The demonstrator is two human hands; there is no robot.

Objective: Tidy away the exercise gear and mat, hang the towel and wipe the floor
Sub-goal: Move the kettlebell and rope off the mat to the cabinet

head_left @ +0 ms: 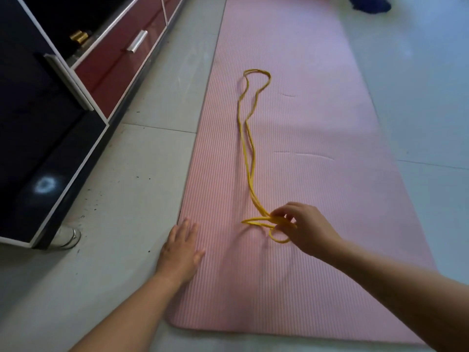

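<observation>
While the left hand lies flat with straight fingers on the near left edge of the pink mat, the right hand pinches the near end of a yellow resistance band. The band trails away along the mat, which is spread out on the tiled floor. A dark cloth sits beyond the mat's far right corner, and a dark and red cabinet stands at left.

One mat; one yellow band; two hands
</observation>
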